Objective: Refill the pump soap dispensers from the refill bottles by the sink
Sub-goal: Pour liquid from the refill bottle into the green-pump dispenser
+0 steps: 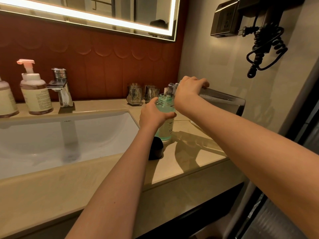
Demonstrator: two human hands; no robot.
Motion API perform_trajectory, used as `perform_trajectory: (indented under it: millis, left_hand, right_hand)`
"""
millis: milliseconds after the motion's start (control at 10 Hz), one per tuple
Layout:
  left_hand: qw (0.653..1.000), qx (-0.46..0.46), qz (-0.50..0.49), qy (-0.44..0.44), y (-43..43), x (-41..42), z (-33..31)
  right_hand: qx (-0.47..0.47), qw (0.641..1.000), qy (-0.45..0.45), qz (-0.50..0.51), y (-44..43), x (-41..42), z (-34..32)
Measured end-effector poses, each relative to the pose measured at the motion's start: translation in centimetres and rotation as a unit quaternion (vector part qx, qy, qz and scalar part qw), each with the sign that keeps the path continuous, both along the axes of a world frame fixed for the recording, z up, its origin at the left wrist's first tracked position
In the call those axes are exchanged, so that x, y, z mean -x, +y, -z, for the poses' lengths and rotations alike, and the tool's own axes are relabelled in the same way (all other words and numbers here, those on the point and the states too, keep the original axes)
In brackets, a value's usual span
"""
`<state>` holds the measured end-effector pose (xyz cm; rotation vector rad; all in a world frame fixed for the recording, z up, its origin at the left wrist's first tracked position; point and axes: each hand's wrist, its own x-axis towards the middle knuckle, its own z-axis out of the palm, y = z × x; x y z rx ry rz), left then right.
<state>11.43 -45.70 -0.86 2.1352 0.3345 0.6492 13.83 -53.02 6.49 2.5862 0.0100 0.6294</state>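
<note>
Dispenser (166, 105) upright on beige counter (198, 152), left hand (153, 115) gripping it, right hand (188, 90) holding tilted refill bottle (222, 102)

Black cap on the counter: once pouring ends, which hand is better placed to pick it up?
Probably left. The left hand grips the standing green bottle just behind the black cap and could simply let go; the right hand holds the tilted refill bottle.

Beige counter (198, 157) bears pump bottles (37, 95), faucet (63, 88), two glasses (135, 94), green bottle (164, 105), black cap (155, 149).
</note>
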Motion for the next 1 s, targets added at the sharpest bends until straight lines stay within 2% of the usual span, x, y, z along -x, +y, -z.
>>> perform_trajectory:
  millis: [1000]
  left_hand:
    - [1.0, 0.008, 0.009, 0.003, -0.11, 0.32, -0.14]
  right_hand:
    - [0.004, 1.0, 0.003, 0.004, 0.02, 0.16, -0.02]
